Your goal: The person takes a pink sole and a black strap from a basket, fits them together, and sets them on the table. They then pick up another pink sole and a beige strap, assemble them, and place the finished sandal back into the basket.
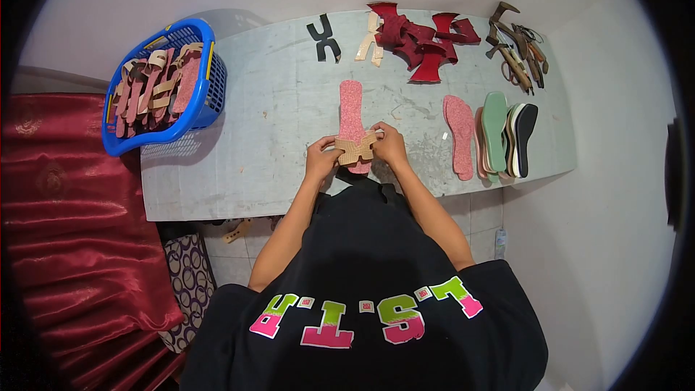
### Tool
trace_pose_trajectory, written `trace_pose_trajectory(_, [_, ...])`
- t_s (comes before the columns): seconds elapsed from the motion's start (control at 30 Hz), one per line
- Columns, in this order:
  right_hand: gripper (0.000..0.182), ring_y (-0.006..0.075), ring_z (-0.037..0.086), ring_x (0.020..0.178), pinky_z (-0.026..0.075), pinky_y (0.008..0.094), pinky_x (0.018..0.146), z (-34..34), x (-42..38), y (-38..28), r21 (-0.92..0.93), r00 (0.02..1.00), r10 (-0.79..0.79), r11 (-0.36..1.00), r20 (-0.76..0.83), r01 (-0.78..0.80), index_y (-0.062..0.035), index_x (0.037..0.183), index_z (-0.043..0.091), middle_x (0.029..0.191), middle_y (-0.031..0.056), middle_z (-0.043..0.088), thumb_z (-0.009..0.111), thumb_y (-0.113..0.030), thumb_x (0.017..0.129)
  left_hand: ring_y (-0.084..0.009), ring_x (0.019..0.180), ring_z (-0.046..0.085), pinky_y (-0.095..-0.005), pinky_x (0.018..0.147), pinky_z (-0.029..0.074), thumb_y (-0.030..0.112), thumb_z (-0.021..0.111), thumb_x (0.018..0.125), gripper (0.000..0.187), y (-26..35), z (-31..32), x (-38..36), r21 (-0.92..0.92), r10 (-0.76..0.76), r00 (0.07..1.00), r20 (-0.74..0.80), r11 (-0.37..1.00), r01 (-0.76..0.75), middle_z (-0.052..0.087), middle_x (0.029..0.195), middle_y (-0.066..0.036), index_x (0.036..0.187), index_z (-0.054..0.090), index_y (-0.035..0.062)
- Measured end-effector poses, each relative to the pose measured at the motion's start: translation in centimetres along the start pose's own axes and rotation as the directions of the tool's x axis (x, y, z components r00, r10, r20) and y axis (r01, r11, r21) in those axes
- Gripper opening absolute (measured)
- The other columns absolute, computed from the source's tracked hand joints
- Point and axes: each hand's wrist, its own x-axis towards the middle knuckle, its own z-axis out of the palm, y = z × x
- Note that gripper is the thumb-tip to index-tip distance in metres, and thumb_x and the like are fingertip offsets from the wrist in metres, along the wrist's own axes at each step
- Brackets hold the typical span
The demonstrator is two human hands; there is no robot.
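A pink speckled sole [351, 110] lies upright at the front middle of the table. Across its lower part sits a tan woven strap [354, 150], cut with a notch on its near side. My left hand [323, 157] is closed on the strap's left end, fingertips bent round it. On the other side, my right hand [389, 144] pinches the strap's right end. The sole's near tip shows below the strap, close to a dark piece at my shirt.
A blue basket [194, 114] of sandals stands at the left. Black [323, 38], cream [370, 40] and dark red pieces [428, 65] lie at the back. Hand tools [516, 49] are back right, with pink soles [460, 137] and green soles [494, 130] nearer.
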Motion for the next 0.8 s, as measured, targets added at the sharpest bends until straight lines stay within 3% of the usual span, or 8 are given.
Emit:
trace_pose_trajectory(0.07, [0.033,0.0147,0.069,0.073,0.050,0.0278,0.062,0.2,0.1,0.2,0.024,1.000,-0.005,1.000,-0.004,0.005,-0.0013,0.103,0.063,0.084,0.0119,0.074,0.060,0.008,0.071,-0.0137,0.079,0.066,-0.0234,0.058,0.051,-0.002,0.067,0.079,0.036,-0.2,0.0,0.1,-0.023,0.025,1.000,-0.010,0.999,-0.026,0.067,0.109,-0.010,0.115,0.065,-0.0044])
trace_pose_trajectory(0.37, [0.032,0.0167,0.067,0.073,0.053,0.0289,0.062,0.6,0.8,1.4,0.304,0.996,0.065,0.949,0.068,-0.082,0.0016,0.106,0.062,0.086,0.0083,0.070,0.054,0.012,0.076,-0.0234,0.092,0.068,-0.0334,0.074,0.061,-0.010,0.061,0.082,0.037,-0.5,-0.2,0.0,-0.285,-0.065,0.998,0.013,0.956,0.066,0.060,0.118,-0.013,0.119,0.059,-0.0051])
trace_pose_trajectory(0.43, [0.032,0.0169,0.068,0.072,0.052,0.0283,0.060,0.5,0.6,0.8,0.599,0.958,0.226,0.747,0.179,-0.288,0.0005,0.105,0.065,0.082,0.0087,0.071,0.055,0.011,0.076,-0.0238,0.089,0.069,-0.0342,0.075,0.062,-0.011,0.061,0.082,0.037,-0.7,-0.4,0.4,-0.315,-0.075,0.997,0.015,0.946,0.076,0.061,0.118,-0.013,0.119,0.059,-0.0056])
trace_pose_trajectory(0.57, [0.033,0.0159,0.066,0.067,0.050,0.0272,0.052,1.5,1.0,1.5,0.710,0.951,0.202,0.632,0.235,-0.310,-0.0002,0.107,0.064,0.081,0.0085,0.069,0.053,0.012,0.078,-0.0228,0.085,0.069,-0.0321,0.072,0.060,-0.009,0.063,0.081,0.033,-0.7,-0.1,0.5,-0.321,-0.055,0.997,-0.061,0.947,0.032,0.064,0.110,-0.013,0.114,0.062,-0.0062])
trace_pose_trajectory(0.63, [0.032,0.0134,0.063,0.062,0.045,0.0257,0.047,2.1,1.7,2.6,0.738,0.943,0.213,0.588,0.254,-0.331,-0.0010,0.107,0.064,0.082,0.0087,0.068,0.053,0.011,0.079,-0.0195,0.078,0.069,-0.0294,0.066,0.056,-0.005,0.068,0.077,0.028,-1.0,0.0,1.4,-0.041,0.115,0.982,-0.150,0.992,-0.122,0.068,0.097,-0.012,0.105,0.066,-0.0043])
trace_pose_trajectory(0.67, [0.032,0.0134,0.063,0.062,0.045,0.0257,0.047,2.1,2.0,3.1,0.736,0.944,0.211,0.590,0.256,-0.331,-0.0010,0.107,0.064,0.082,0.0087,0.068,0.053,0.011,0.079,-0.0195,0.078,0.069,-0.0294,0.066,0.056,-0.005,0.068,0.077,0.028,-1.1,0.0,1.7,-0.043,0.116,0.981,-0.153,0.991,-0.124,0.068,0.097,-0.012,0.105,0.066,-0.0043])
trace_pose_trajectory(0.73, [0.033,0.0206,0.067,0.080,0.058,0.0361,0.066,1.4,1.5,1.7,0.709,0.942,0.224,0.620,0.250,-0.336,0.0001,0.110,0.059,0.094,0.0119,0.067,0.051,0.012,0.081,-0.0164,0.073,0.067,-0.0285,0.063,0.052,-0.002,0.072,0.073,0.023,-0.7,0.2,2.1,0.197,0.304,0.933,-0.194,0.943,-0.267,0.070,0.086,-0.010,0.095,0.068,-0.0017])
trace_pose_trajectory(0.8, [0.035,0.0159,0.063,0.069,0.048,0.0305,0.054,1.1,0.7,0.1,0.730,0.946,0.235,0.603,0.222,-0.322,-0.0004,0.113,0.059,0.086,0.0092,0.067,0.053,0.011,0.080,-0.0159,0.071,0.067,-0.0285,0.063,0.052,-0.002,0.072,0.072,0.022,-0.5,0.5,1.9,0.201,0.295,0.930,-0.217,0.946,-0.253,0.070,0.086,-0.010,0.093,0.068,-0.0011])
